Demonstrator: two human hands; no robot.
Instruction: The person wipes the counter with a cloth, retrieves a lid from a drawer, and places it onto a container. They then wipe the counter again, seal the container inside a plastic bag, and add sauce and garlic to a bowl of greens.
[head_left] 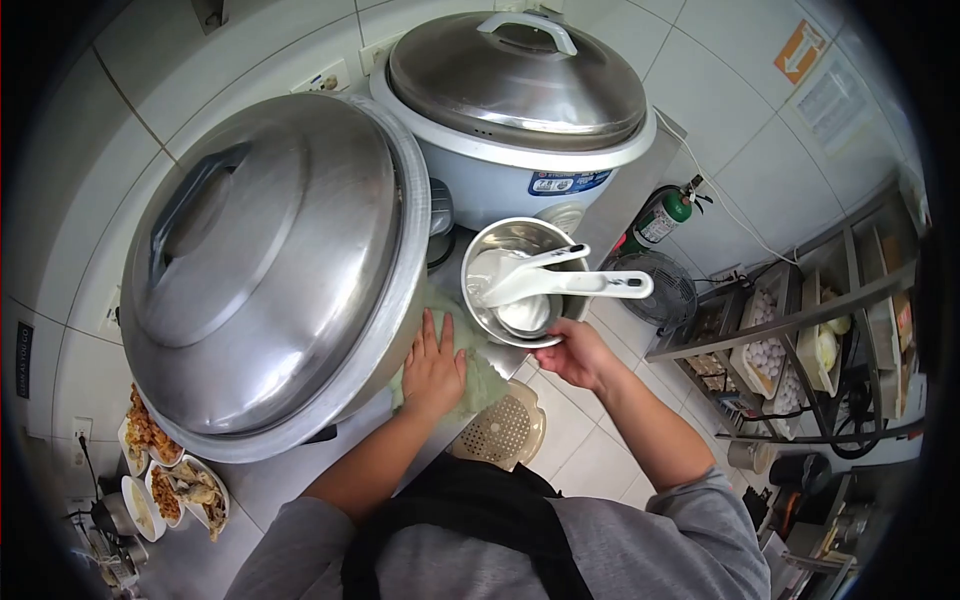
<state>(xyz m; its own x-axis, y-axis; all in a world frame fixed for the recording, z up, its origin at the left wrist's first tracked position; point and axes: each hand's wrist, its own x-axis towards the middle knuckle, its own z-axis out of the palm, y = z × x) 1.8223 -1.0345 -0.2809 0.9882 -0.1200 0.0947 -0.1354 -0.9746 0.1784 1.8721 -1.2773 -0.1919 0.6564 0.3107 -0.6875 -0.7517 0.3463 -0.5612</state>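
My right hand (580, 357) is closed on the near rim of a round metal bowl (474, 300). Two white rice paddles (600, 284) lean in the bowl, handles pointing right, with another small rounded vessel partly hidden beneath them. My left hand (434, 374) lies flat, fingers outstretched, on a pale green cloth (480, 385) on the steel counter (375, 425). Just left of that hand stands a big rice cooker with a domed metal lid (270, 260). Behind the bowl is a second rice cooker (470, 180), light blue with its lid on.
Dishes of fried food (190, 490) sit at the lower left. Below the counter is a perforated beige stool (505, 430). On the right are a fan (655, 290), a green fire extinguisher (672, 210) and a metal rack (790, 325) holding eggs and vegetables.
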